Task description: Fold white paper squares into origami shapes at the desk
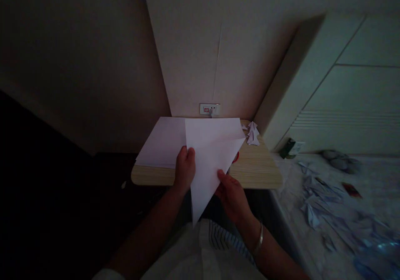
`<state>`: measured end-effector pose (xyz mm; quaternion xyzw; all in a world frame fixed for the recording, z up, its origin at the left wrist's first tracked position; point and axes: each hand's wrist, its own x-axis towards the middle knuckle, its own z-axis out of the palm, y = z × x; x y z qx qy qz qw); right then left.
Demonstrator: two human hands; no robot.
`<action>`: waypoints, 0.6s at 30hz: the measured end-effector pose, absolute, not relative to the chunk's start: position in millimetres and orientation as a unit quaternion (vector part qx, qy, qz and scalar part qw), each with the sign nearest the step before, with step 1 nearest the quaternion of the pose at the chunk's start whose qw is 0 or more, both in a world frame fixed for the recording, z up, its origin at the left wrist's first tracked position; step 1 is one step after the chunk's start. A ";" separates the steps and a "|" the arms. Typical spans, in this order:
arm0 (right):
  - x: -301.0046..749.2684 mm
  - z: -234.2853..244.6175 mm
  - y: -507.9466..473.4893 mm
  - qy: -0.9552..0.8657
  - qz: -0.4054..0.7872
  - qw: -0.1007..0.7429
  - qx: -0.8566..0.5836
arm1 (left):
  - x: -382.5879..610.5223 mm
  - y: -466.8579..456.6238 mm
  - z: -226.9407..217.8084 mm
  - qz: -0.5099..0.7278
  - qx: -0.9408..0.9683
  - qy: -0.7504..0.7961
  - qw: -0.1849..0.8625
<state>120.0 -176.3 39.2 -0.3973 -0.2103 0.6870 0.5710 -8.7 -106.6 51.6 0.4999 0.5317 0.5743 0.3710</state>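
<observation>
Between my two hands is a sheet of white paper (209, 155), folded over diagonally so that it tapers to a point toward my body. My left hand (185, 167) grips its left edge, with the thumb on top. On the slanted right edge, my right hand (230, 192) pinches the paper between thumb and fingers. A stack of white paper (162, 140) lies flat on the small wooden table (256, 169), to the left of the held sheet. Part of a red round object (236, 157) shows from behind the sheet; the rest is hidden.
Small folded paper pieces (253, 134) sit at the table's back right. A wall socket (210, 109) with a plug is behind the table. On the right, a bed (290, 188) carries many folded papers (321, 196), a dark green box (286, 148) and a grey object (339, 161).
</observation>
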 end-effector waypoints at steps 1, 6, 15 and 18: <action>119.2 38.6 -177.3 -0.209 0.687 0.571 -0.398 | -8.6 -106.0 50.8 0.571 0.502 0.535 0.370; 114.9 37.0 -182.6 -0.200 0.699 0.562 -0.395 | -7.5 -102.1 49.0 0.582 0.472 0.548 0.371; 102.3 35.5 -193.6 -0.184 0.719 0.540 -0.397 | -2.2 -96.8 52.1 0.602 0.385 0.562 0.417; 98.4 35.0 -197.7 -0.184 0.743 0.514 -0.386 | -1.6 -94.0 52.5 0.615 0.367 0.565 0.411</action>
